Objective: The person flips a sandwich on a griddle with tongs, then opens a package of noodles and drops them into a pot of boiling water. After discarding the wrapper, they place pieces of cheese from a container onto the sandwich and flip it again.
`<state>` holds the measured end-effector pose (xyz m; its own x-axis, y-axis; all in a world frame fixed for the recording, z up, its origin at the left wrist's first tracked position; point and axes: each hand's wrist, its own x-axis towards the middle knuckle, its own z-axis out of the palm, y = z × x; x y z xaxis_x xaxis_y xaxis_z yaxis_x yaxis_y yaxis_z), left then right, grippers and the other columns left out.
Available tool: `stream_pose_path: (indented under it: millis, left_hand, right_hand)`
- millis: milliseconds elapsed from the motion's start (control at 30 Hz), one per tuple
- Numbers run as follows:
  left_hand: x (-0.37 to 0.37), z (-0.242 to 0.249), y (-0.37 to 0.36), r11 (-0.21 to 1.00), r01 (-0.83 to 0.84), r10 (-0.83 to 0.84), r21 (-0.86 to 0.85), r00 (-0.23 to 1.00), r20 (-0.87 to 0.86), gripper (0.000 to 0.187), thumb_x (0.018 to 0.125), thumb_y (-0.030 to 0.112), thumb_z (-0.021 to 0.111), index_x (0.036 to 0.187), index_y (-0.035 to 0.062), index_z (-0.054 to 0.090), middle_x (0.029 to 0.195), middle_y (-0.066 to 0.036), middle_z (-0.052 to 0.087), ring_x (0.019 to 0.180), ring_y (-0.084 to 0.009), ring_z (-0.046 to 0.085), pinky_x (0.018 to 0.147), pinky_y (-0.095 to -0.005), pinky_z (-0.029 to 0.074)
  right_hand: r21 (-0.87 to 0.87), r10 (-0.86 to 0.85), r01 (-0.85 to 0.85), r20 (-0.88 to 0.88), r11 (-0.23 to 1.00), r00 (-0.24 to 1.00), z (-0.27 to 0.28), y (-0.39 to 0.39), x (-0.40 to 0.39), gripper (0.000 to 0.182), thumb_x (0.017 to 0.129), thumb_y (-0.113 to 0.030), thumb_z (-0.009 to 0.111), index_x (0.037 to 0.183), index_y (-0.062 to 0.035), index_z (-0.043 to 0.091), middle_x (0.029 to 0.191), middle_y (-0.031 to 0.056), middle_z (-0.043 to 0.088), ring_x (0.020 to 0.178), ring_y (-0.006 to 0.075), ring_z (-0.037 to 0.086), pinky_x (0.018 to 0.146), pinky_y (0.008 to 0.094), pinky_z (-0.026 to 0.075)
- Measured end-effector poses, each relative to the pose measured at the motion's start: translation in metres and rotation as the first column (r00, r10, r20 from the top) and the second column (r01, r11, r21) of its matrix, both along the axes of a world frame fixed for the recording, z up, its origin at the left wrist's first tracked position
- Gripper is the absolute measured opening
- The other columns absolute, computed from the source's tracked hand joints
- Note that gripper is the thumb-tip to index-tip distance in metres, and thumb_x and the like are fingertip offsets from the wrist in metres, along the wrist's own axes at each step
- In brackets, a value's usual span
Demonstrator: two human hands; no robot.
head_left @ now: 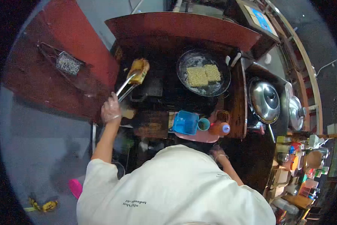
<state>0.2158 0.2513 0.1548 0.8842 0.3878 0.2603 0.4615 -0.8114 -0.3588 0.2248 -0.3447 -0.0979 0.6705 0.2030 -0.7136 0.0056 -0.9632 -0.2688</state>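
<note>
My left hand (111,109), in a clear glove, is closed round metal tongs (125,87). The tongs' tips are on a browned, folded piece of food (139,70) at the left of the dark cooking area. My right hand (218,153), also gloved, is low beside my body, near the pink tray's edge; its fingers are too dark to make out. Two blocks of noodles (203,75) lie in bubbling liquid in a round black pan (224,83), back right of the tongs.
A blue container (185,122), a small green cup (203,124) and an orange bottle (218,129) stand on a pink tray (200,137). Lidded pans with a domed steel lid (264,102) are at the right. A grater (67,63) lies on the red board at the left.
</note>
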Motion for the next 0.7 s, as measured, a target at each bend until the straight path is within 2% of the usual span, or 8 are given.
stream_pose_path:
  millis: [100,333,400,433,533,633,667,700]
  left_hand:
    - [-0.043,0.022,-0.018,0.997,-0.043,0.042,-0.064,0.999,-0.023,0.060,0.083,0.022,0.067,0.138,0.0077,0.047,0.101,-0.010,0.061,0.088,-0.0276,0.062,0.079,-0.0407,0.054]
    - [-0.057,0.020,-0.020,0.947,-0.163,0.147,-0.278,0.986,-0.079,0.044,0.092,0.031,0.058,0.130,0.0089,0.056,0.100,-0.018,0.066,0.092,-0.0336,0.065,0.074,-0.0475,0.055]
    - [-0.034,0.010,-0.017,0.909,-0.198,0.236,-0.367,0.970,0.061,0.039,0.095,0.030,0.053,0.124,0.0052,0.059,0.093,-0.020,0.069,0.089,-0.0371,0.067,0.074,-0.0496,0.054]
    - [-0.021,0.002,-0.011,0.910,-0.195,0.232,-0.365,0.971,0.061,0.039,0.095,0.030,0.053,0.124,0.0052,0.059,0.093,-0.020,0.069,0.089,-0.0371,0.067,0.074,-0.0496,0.054]
    - [0.017,-0.015,0.000,0.900,-0.159,0.260,-0.405,0.943,0.208,0.037,0.098,0.029,0.046,0.123,0.0043,0.059,0.095,-0.021,0.069,0.087,-0.0384,0.068,0.075,-0.0496,0.054]
    - [0.044,-0.026,-0.007,0.861,-0.255,0.315,-0.440,0.947,0.067,0.036,0.100,0.025,0.040,0.124,0.0057,0.058,0.104,-0.022,0.068,0.091,-0.0387,0.067,0.077,-0.0501,0.054]
    - [0.048,-0.030,-0.011,0.836,-0.307,0.360,-0.455,0.933,0.031,0.036,0.100,0.023,0.040,0.126,0.0052,0.056,0.105,-0.022,0.068,0.091,-0.0390,0.067,0.077,-0.0504,0.054]
    - [0.050,-0.032,-0.013,0.808,-0.360,0.403,-0.466,0.915,-0.007,0.036,0.100,0.021,0.040,0.128,0.0047,0.055,0.106,-0.022,0.067,0.091,-0.0392,0.067,0.078,-0.0508,0.055]
  right_hand:
    - [0.074,-0.066,0.070,-0.056,0.995,0.996,0.061,0.008,0.000,0.041,0.085,-0.039,0.058,0.106,-0.0062,0.070,0.107,0.0257,0.066,0.105,0.0421,0.062,0.087,0.0468,0.050]
    - [-0.016,0.004,-0.005,-0.022,1.000,1.000,-0.004,-0.055,-0.009,0.034,0.087,-0.032,0.055,0.104,-0.0061,0.071,0.109,0.0245,0.067,0.102,0.0402,0.065,0.087,0.0462,0.051]
    - [-0.084,0.473,-0.477,-0.056,0.875,0.879,-0.013,-0.069,-0.007,0.035,0.088,-0.032,0.055,0.104,-0.0064,0.072,0.111,0.0217,0.067,0.103,0.0371,0.065,0.089,0.0450,0.051]
    - [-0.082,0.471,-0.474,-0.056,0.877,0.880,-0.009,-0.071,-0.008,0.035,0.088,-0.032,0.055,0.104,-0.0064,0.072,0.111,0.0217,0.067,0.103,0.0371,0.065,0.089,0.0450,0.051]
    - [-0.005,-0.072,0.072,-0.098,0.997,0.993,-0.008,-0.081,-0.016,0.029,0.088,-0.026,0.054,0.100,-0.0057,0.071,0.106,0.0181,0.069,0.101,0.0357,0.066,0.086,0.0447,0.052]
    - [-0.053,0.128,-0.133,-0.102,0.990,0.987,-0.012,-0.091,-0.012,0.031,0.088,-0.028,0.055,0.104,-0.0069,0.071,0.109,0.0190,0.068,0.101,0.0358,0.066,0.087,0.0456,0.052]
    - [0.090,-0.110,0.128,-0.179,0.988,0.978,-0.007,-0.100,-0.018,0.033,0.090,-0.029,0.052,0.107,-0.0068,0.070,0.114,0.0196,0.067,0.105,0.0363,0.065,0.089,0.0464,0.052]
    - [0.089,-0.112,0.130,-0.178,0.988,0.978,-0.013,-0.104,-0.020,0.033,0.090,-0.029,0.052,0.107,-0.0068,0.070,0.114,0.0196,0.067,0.105,0.0363,0.065,0.089,0.0464,0.052]
